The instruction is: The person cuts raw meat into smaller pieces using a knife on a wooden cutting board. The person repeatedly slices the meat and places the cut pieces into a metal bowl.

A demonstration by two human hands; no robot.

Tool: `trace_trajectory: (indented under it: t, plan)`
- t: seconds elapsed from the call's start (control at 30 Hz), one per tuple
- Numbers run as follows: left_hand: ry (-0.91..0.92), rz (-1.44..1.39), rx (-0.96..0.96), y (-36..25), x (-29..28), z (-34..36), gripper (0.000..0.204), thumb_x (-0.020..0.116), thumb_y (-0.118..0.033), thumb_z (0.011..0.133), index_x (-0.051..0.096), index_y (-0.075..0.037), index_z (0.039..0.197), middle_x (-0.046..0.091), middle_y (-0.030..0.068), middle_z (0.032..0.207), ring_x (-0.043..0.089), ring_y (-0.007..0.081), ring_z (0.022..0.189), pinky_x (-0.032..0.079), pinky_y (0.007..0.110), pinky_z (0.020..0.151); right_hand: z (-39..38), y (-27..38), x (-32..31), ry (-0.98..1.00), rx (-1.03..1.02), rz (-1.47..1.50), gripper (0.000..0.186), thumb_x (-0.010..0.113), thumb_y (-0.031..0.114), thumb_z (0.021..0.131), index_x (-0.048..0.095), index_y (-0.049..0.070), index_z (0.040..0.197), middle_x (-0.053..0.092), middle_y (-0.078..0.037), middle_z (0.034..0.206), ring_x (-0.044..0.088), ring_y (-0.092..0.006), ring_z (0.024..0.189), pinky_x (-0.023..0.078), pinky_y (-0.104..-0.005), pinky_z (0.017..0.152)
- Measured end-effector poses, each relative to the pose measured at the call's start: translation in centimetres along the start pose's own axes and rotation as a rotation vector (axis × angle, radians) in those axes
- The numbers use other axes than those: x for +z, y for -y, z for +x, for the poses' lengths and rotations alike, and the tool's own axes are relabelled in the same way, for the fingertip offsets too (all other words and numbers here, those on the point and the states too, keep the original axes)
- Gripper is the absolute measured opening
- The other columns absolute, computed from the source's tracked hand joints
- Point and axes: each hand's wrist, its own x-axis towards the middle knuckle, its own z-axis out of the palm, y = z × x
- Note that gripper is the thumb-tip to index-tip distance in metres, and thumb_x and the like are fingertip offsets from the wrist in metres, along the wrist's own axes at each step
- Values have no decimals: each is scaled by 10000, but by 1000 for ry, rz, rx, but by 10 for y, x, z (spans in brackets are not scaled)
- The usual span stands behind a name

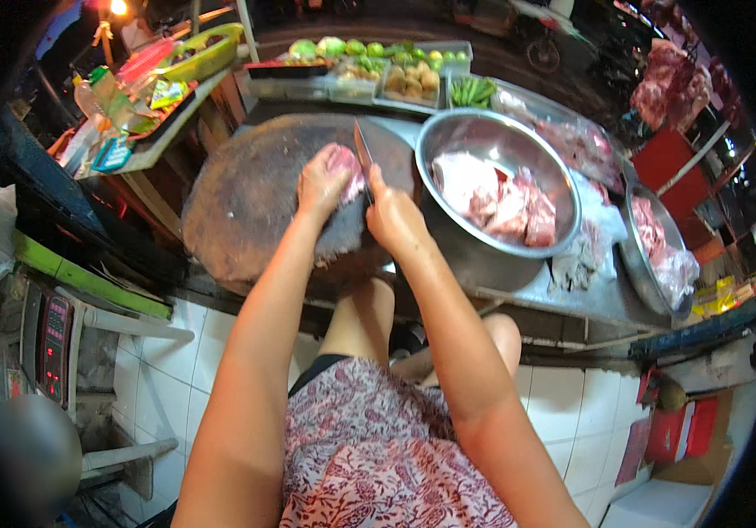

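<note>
On a thick round wooden chopping block (246, 189), my left hand (321, 183) grips a piece of raw pink meat (343, 163), its fingers curled over the near side. My right hand (394, 216) is wrapped round the handle of a knife (361, 148), whose blade points away from me. The blade stands right beside the meat's right edge; I cannot tell whether it is cutting into it. To the right of the block, a large steel bowl (576, 195) contains several chunks of raw meat (510, 207).
Trays of limes and vegetables (387, 53) line the far side. At the right stand a second metal bowl (642, 264) with meat and a plastic bag, and hanging meat (664, 79). A digital scale (54, 343) is at the left. White tiles (171, 343) cover the floor.
</note>
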Motion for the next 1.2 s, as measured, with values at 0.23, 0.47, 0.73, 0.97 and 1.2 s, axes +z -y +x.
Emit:
trace_trajectory:
  t: [0.23, 0.47, 0.73, 0.97, 1.2]
  plan:
    - [-45, 145, 7, -10, -1, -9, 595, 681, -273, 751, 603, -64, 1303, 658, 189, 1222, 631, 341, 1144, 498, 392, 970, -6, -1, 0, -35, 13, 57, 684, 547, 25, 803, 350, -14, 1458, 645, -330, 817, 653, -479, 777, 508, -555, 727]
    - [-43, 132, 99, -16, 0, -12, 529, 689, -210, 796, 611, -80, 1302, 664, 205, 1175, 642, 339, 1104, 505, 407, 944, -14, 0, -9, -8, 21, 112, 704, 561, 36, 789, 362, -11, 1463, 626, -358, 796, 650, -492, 749, 507, -569, 707]
    - [-121, 289, 11, -27, -2, -21, 477, 657, -199, 840, 622, -104, 1306, 638, 198, 908, 644, 344, 873, 505, 414, 796, -13, 0, -11, 21, -58, 52, 703, 565, 52, 833, 307, -21, 1483, 645, -321, 785, 656, -467, 730, 510, -548, 675]
    - [-32, 345, 122, -41, 4, -60, 467, 674, -235, 895, 579, 47, 1255, 551, 328, 1130, 604, 462, 988, 502, 445, 891, -28, -19, -7, -51, -51, 159, 703, 568, 12, 815, 322, -30, 1472, 613, -328, 737, 634, -482, 702, 482, -544, 647]
    - [51, 419, 60, -27, -40, -31, 435, 482, -311, 1010, 603, 44, 1231, 470, 326, 1384, 449, 484, 1272, 357, 460, 1095, -26, -5, -55, 124, 183, 585, 604, 522, 37, 884, 368, -40, 1463, 613, -205, 629, 619, -241, 480, 493, -376, 493]
